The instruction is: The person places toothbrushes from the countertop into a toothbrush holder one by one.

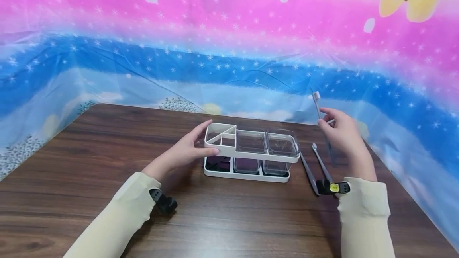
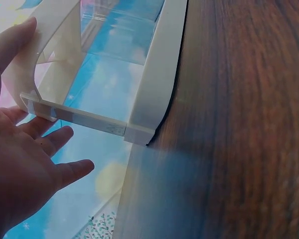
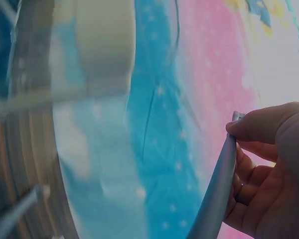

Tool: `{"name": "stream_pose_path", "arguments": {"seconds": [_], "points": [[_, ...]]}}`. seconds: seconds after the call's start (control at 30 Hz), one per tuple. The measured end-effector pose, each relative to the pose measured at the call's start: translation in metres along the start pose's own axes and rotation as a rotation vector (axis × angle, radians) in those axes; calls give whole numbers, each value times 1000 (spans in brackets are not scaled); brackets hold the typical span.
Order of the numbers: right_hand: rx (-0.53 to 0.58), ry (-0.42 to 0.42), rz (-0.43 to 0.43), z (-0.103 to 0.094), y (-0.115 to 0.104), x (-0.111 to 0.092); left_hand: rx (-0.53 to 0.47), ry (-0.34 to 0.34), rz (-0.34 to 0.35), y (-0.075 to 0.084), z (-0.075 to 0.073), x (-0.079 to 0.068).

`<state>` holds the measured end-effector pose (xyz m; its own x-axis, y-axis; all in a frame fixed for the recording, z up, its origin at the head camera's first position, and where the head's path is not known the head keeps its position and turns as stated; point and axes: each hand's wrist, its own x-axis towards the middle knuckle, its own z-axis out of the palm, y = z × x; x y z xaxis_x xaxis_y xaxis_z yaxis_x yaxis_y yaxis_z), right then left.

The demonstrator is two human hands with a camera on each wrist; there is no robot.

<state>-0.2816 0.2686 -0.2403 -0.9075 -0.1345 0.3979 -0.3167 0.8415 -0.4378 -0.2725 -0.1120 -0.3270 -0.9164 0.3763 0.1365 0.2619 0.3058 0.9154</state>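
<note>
In the head view a white two-tier toothbrush holder (image 1: 251, 155) stands on the table, its upper tier divided into slots at the left. Two clear cups (image 1: 250, 141) sit in its right part. My left hand (image 1: 181, 150) grips the holder's upper left end, thumb in front and fingers behind; the left wrist view shows the lower fingers spread away from the frame. My right hand (image 1: 342, 130) pinches a grey toothbrush (image 3: 217, 186) between thumb and fingers, raised to the right of the holder. Its head points up, with the handle slanting down past the palm.
Right of the holder, a grey toothbrush (image 1: 321, 163) and another grey handle (image 1: 309, 173) lie on the dark wooden table (image 1: 215, 218), partly behind the right wrist's camera (image 1: 333, 187). A patterned pink and blue cloth (image 1: 222, 51) hangs behind the table and along its sides.
</note>
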Motion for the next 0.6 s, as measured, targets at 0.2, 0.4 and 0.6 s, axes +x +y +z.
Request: {"name": "stream_pose_path", "arguments": {"seconds": [0.2,0.4,0.6], "points": [[99,-18,-5,19,-33,15,-5,-11,-34,-3,4,-2],[168,-66,-47,23,-82,34,13,4,-22,-2,2,-2],[238,-69,-108,25,-129,49,36,11,-2,4,-1,-3]]}}
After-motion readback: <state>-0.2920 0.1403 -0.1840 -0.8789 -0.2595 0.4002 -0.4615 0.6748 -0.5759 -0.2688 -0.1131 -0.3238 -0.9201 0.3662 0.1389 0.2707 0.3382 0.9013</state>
